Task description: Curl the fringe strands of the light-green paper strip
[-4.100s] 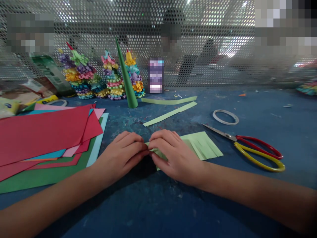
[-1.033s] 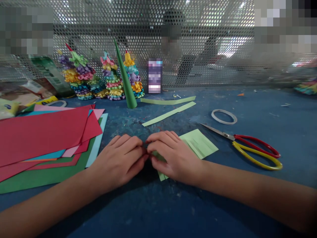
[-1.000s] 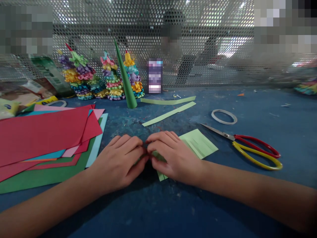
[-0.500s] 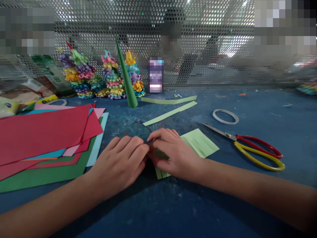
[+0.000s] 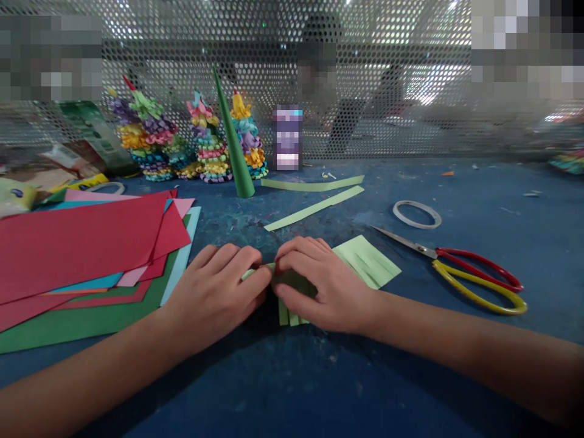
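Note:
A light green paper strip (image 5: 365,261) with cuts across it lies on the blue table, partly covered by my hands. My left hand (image 5: 223,286) is closed, pinching the strip's left end between thumb and index finger. Close beside it, my right hand (image 5: 319,280) curves over the middle and grips the paper between thumb and fingers. Cut fringes show below the right palm. Beyond the hands lie two narrow light green strips (image 5: 314,208). Scissors (image 5: 429,252) with one red and one yellow handle rest to the right, blades apart.
Coloured paper sheets (image 5: 82,249) are stacked at left. A green paper cone (image 5: 237,158) stands at the back beside several curled-paper cones (image 5: 212,146). A phone (image 5: 287,140) leans against the perforated metal screen (image 5: 410,55). A white tape ring (image 5: 417,215) lies above the scissors.
My left hand has shifted slightly up and left, and a bit of green paper now shows between its fingers. The fringed end under my right hand has moved slightly left.

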The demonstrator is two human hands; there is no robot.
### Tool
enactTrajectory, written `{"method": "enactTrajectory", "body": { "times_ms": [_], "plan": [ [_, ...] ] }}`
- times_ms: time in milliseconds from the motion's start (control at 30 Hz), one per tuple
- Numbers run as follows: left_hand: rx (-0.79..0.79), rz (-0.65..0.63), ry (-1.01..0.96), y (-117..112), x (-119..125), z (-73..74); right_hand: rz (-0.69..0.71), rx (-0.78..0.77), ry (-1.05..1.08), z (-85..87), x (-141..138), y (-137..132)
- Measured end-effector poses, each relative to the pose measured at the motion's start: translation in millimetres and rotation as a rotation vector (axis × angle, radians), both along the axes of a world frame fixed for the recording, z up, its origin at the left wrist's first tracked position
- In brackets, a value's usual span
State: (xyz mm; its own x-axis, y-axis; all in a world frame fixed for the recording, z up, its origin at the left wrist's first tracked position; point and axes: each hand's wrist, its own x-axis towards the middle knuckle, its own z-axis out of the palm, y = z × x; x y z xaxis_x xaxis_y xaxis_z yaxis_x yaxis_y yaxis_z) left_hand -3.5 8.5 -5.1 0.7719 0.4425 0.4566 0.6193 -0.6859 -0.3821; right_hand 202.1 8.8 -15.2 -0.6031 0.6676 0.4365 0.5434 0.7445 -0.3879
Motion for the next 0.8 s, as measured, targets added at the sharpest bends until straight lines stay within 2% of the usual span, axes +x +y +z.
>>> {"method": "enactTrajectory", "body": {
  "times_ms": [200,367,500,667,800],
  "plan": [
    [0.08,0.052,0.057,10,-4,-0.5,-0.055,0.192,-0.125,-4.0,-1,-3],
    [0.081,0.048,0.081,9,-4,-3.9,-0.056,0.191,-0.2,-7.5,-2,1],
    [-0.081,0.033,0.004,3,0,-6.9,-0.088,0.14,-0.184,-8.1,-2,3],
    [-0.506,0.0,-0.134,2,2,-11.0,-0.054,0.122,-0.084,-9.1,-1,3],
    [-0.585,-0.03,-0.138,8,-1,-13.4,-0.004,0.064,0.011,-8.6,1,2]
  ]
}}
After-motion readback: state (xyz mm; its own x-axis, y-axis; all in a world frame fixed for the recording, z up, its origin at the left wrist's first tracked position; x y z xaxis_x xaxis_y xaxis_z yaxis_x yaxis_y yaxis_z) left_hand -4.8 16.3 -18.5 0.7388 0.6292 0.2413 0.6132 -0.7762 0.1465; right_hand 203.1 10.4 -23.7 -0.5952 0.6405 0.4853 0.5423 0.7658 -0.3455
